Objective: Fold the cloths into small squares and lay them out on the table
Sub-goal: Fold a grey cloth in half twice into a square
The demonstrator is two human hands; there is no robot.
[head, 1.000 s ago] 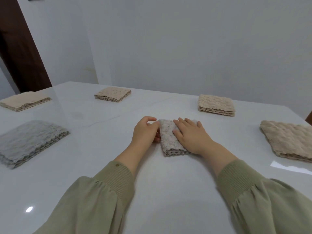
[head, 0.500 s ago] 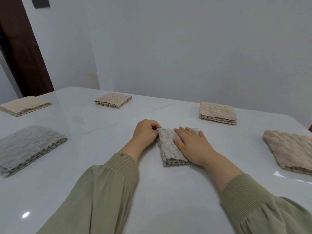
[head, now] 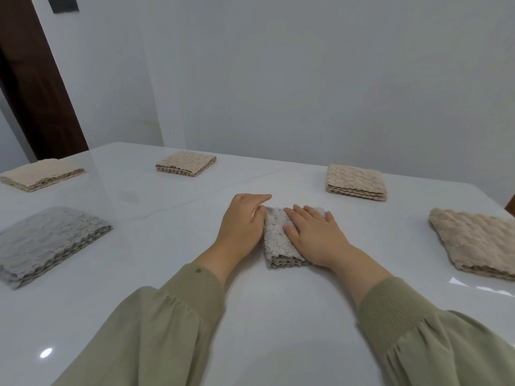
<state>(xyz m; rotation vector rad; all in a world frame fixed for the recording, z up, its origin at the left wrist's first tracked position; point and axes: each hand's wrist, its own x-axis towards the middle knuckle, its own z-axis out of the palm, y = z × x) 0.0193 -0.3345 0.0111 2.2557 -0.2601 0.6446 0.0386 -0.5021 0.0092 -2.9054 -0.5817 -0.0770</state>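
Note:
A small grey folded cloth (head: 276, 240) lies in the middle of the white table (head: 172, 274). My right hand (head: 315, 235) rests flat on top of it, fingers spread, pressing it down. My left hand (head: 242, 227) sits against the cloth's left edge, fingers loosely curled, touching the side of the fold. Around it lie other folded cloths: a grey one (head: 47, 243) at the left, beige ones at the far left (head: 41, 174), the back middle (head: 186, 162), the back right (head: 356, 182) and the right (head: 479, 243).
A white wall stands close behind the table's far edge. A dark brown door frame (head: 36, 87) rises at the back left. Bare tabletop lies between the cloths and in front of my sleeves.
My left hand has uncurled a little and slid along the cloth's left edge. My right hand stays flat on the cloth. The view has tilted up slightly.

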